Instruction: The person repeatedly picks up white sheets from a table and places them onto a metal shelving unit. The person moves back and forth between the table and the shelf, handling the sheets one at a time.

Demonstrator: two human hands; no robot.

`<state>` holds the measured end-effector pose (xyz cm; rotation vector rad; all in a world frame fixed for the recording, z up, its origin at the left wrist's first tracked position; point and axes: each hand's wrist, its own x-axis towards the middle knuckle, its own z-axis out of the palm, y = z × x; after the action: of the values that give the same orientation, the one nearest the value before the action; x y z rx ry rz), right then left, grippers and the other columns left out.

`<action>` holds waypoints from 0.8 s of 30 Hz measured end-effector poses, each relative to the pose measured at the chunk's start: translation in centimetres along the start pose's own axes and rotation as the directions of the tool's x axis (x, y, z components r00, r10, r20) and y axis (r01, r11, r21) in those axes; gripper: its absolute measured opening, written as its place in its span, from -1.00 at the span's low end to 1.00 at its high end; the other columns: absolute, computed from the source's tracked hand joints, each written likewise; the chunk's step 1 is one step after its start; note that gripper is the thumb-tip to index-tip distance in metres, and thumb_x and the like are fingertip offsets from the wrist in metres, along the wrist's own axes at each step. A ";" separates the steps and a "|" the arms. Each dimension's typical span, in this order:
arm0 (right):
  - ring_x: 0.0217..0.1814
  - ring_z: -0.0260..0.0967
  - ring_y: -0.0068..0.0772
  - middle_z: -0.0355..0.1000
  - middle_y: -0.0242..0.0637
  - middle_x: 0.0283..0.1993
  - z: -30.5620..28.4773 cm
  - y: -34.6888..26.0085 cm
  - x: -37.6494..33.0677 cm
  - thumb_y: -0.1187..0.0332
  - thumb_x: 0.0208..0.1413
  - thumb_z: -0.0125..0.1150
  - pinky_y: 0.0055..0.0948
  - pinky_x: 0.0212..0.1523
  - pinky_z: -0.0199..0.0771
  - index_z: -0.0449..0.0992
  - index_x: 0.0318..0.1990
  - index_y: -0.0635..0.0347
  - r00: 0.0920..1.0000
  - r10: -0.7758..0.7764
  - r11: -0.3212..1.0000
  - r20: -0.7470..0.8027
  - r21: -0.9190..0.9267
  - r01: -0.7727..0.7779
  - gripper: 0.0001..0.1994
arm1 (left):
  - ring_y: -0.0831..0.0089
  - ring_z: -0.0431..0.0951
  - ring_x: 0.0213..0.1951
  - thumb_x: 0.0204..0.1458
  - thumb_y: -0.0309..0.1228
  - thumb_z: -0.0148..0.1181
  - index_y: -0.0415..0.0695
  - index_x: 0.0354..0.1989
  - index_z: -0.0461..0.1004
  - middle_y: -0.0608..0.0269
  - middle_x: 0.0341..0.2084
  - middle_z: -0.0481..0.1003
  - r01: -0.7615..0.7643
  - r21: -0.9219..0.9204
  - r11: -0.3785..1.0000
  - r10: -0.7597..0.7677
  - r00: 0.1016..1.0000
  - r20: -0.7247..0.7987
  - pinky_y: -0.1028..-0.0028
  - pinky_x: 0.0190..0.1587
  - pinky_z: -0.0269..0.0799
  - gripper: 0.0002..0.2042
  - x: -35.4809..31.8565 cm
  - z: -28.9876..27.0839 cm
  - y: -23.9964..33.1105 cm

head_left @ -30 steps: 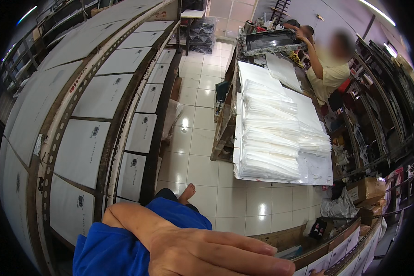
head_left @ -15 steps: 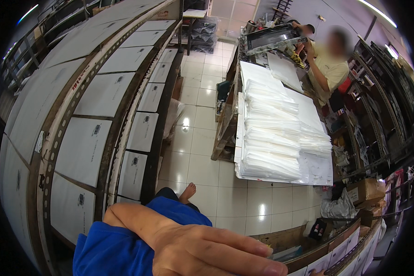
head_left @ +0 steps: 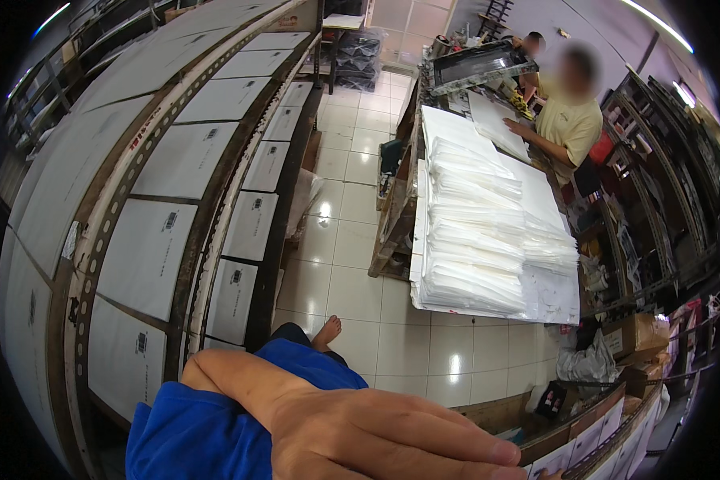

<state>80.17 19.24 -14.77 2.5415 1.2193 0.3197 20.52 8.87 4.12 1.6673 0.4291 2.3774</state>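
Observation:
My left hand stretches across the bottom of the view, its back turned up and its fingers extended. No object shows in it. Its blue-sleeved arm comes in from the lower left. Just beyond the fingertips is a rack of white printed sheets in brown frames. A small skin-coloured patch at the lower edge may be part of my right hand; its fingers cannot be made out. Further off, several fanned stacks of thin white sheets lie on a white-topped table.
Metal racks with flat white printed sheets line the left side. A tiled floor aisle runs between them and the table. A co-worker in a yellow shirt stands at the table's far right. Cardboard boxes and dark shelving fill the right.
My left hand has shifted slightly right, its fingers closer to the lower-right rack. The co-worker's arm has come down onto a white sheet on the table.

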 end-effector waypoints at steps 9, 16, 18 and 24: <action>0.33 -0.20 0.60 -0.24 0.58 0.31 2.5 1.3 1.6 -0.26 -0.01 0.04 0.31 0.23 -0.08 0.36 0.20 -0.03 0.997 -0.048 0.998 -0.064 -0.031 0.046 -0.31 | -0.20 0.41 0.04 0.08 -0.05 0.10 -0.58 0.06 0.27 -0.50 -0.02 0.34 0.014 -0.568 0.823 0.042 0.995 0.086 0.03 0.04 0.39 -0.31 -2.5 0.2 -2.8; 0.33 -0.18 0.58 -0.21 0.59 0.30 16.3 10.3 9.8 -0.31 -0.05 0.05 0.33 0.20 -0.04 0.37 0.19 -0.04 0.861 -0.217 0.943 -0.460 -0.328 0.062 -0.27 | -0.28 0.28 0.16 -0.04 -0.02 0.25 -0.60 0.14 0.19 -0.56 0.09 0.22 0.106 -0.809 0.579 0.049 0.985 0.164 -0.06 0.16 0.20 -0.17 -2.4 1.0 -2.8; 0.33 -0.17 0.57 -0.21 0.58 0.30 17.3 11.8 12.8 -0.33 -0.05 0.05 0.33 0.19 -0.03 0.36 0.19 -0.04 0.763 -0.305 0.891 -0.570 -0.454 0.017 -0.26 | -0.27 0.28 0.16 -0.04 -0.02 0.26 -0.58 0.13 0.21 -0.54 0.08 0.24 0.006 -0.814 0.581 0.074 0.995 0.060 -0.07 0.15 0.21 -0.19 -2.7 -0.6 -3.0; 0.35 -0.20 0.55 -0.23 0.55 0.32 7.1 4.2 5.2 -0.32 -0.02 0.01 0.30 0.23 -0.08 0.28 0.24 0.03 0.989 -0.049 0.992 -0.142 -0.122 0.032 -0.22 | -0.16 0.41 0.05 -0.03 -0.17 0.33 -0.46 -0.02 0.38 -0.40 -0.06 0.41 0.070 -0.701 0.710 -0.022 0.997 0.077 0.04 0.07 0.37 -0.42 -2.0 0.8 -2.4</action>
<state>88.74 19.59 -19.50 2.4237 1.2616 0.5588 21.99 10.53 1.76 1.3178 -0.4204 2.0340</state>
